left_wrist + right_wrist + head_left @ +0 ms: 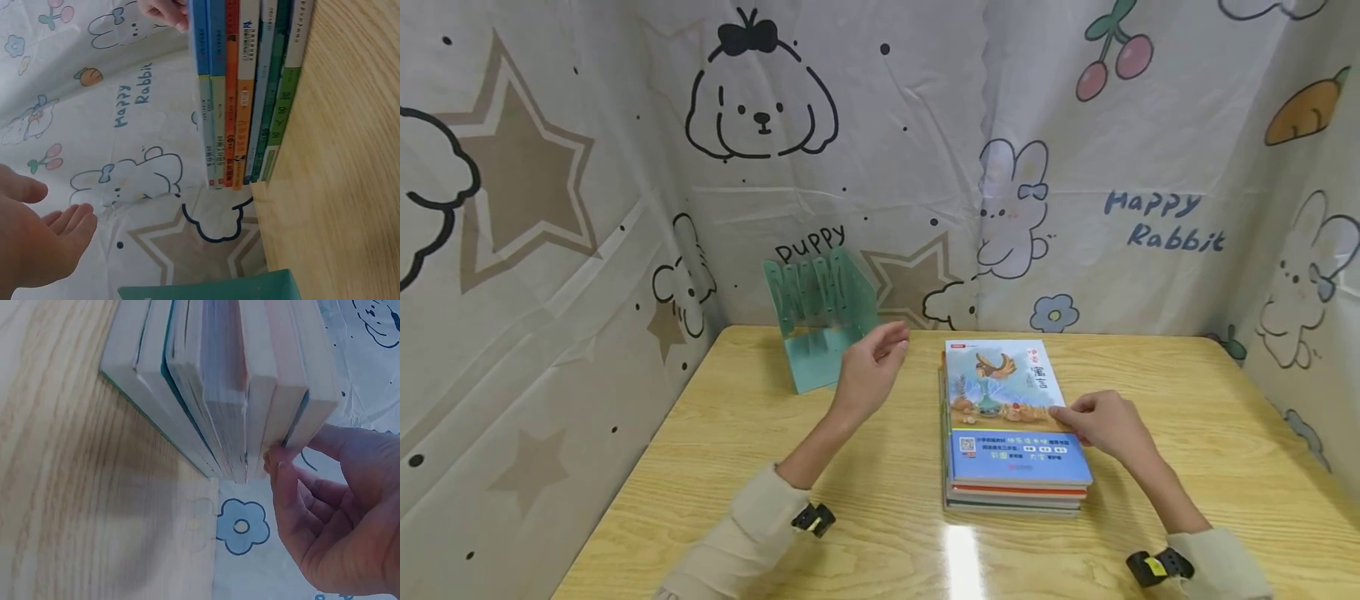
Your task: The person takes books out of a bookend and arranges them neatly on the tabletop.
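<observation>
A stack of several books (1018, 471) lies on the table, the top one a blue picture-covered book (1007, 400). At the stack's right side my right hand (1108, 425) pinches the edge of that top book, thumb on its cover and fingertips at the page edges (312, 394). My left hand (872, 367) is raised in the air with fingers loosely bent and nothing in it. It hovers between the stack and a green book stand (820, 358), apart from both. In the left wrist view the coloured spines (231, 94) face that hand.
The green stand is at the back left of the wooden table (880, 475), near the wall. Printed cloth (917, 167) hangs behind and along both sides, closing in the table. Each forearm wears a black strap, the left one (814, 518) and the right one (1159, 567).
</observation>
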`<state>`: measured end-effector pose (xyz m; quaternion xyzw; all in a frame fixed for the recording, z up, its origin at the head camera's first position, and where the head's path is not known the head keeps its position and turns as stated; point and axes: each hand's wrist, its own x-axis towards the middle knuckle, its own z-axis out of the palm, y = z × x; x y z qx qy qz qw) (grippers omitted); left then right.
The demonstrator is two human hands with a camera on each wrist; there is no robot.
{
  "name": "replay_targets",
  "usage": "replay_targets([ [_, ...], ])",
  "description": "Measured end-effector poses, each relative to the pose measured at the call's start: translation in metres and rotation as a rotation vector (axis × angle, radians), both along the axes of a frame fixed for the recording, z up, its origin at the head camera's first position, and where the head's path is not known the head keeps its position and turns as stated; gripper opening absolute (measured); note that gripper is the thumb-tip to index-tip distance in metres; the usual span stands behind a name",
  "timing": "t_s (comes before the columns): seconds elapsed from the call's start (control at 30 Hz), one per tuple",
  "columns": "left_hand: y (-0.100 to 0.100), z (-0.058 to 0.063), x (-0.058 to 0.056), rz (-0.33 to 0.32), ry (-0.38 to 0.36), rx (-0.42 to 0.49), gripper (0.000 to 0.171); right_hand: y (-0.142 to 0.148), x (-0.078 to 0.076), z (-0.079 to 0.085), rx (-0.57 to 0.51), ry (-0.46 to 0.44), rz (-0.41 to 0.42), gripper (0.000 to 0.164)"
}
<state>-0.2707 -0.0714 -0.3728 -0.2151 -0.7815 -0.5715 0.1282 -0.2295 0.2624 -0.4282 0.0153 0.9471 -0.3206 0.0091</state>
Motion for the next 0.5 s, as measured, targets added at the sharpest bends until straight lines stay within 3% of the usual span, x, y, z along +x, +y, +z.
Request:
replay_targets([
  [0.1, 0.004, -0.005, -0.002, -0.020, 0.004, -0.115, 0.034, -0.004, -0.001, 0.006, 0.074, 0.030, 0.004, 0.045],
  [0.3, 0.016, 0.002, -0.010, -0.050, 0.018, -0.449, 0.040, -0.016, -0.008, 0.030, 0.232, 0.240, -0.003, 0.041],
  [0.5, 0.035, 0.016, -0.029, -0.078, 0.001, -0.821, 0.054, -0.036, -0.023, 0.046, 0.320, 0.343, 0.117, 0.035],
])
